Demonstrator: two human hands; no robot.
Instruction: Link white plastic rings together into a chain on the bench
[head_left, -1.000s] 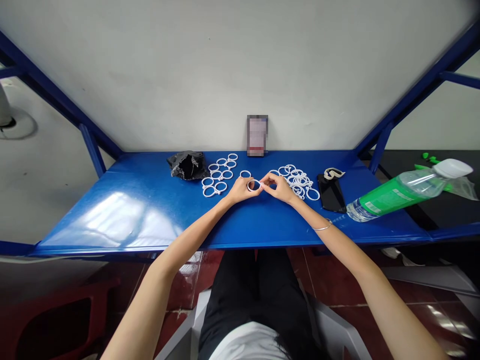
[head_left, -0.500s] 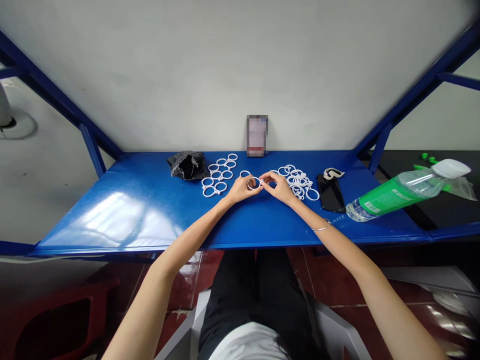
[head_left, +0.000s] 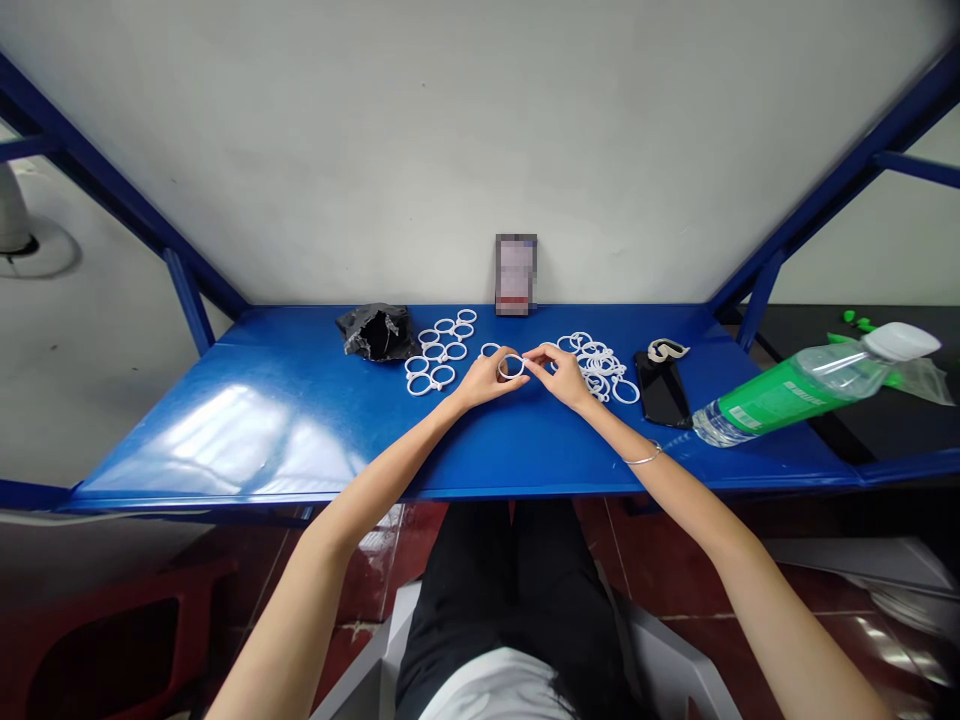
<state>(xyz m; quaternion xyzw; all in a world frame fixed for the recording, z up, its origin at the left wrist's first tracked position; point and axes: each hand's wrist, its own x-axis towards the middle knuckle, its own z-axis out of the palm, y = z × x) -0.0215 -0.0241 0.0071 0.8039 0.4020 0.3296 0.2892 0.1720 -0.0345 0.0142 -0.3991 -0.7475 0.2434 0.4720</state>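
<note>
My left hand [head_left: 486, 380] and my right hand [head_left: 559, 375] meet over the middle of the blue table [head_left: 262, 420], both pinching one white plastic ring [head_left: 511, 367] between their fingertips. Left of my hands lie several white rings in a spread-out group [head_left: 441, 352]. On the right sits a tangled heap of white rings [head_left: 598, 363], close to my right hand. A thin bangle [head_left: 645, 456] circles my right wrist.
A crumpled black bag [head_left: 375, 332] lies at the back left. A small card [head_left: 515, 274] leans against the white wall. A black phone [head_left: 661, 386] with a beige clip [head_left: 666, 350] behind it and a green-labelled water bottle [head_left: 806, 385] are at the right.
My hands have barely shifted, still working the same ring between the fingertips. The view has dropped very slightly.
</note>
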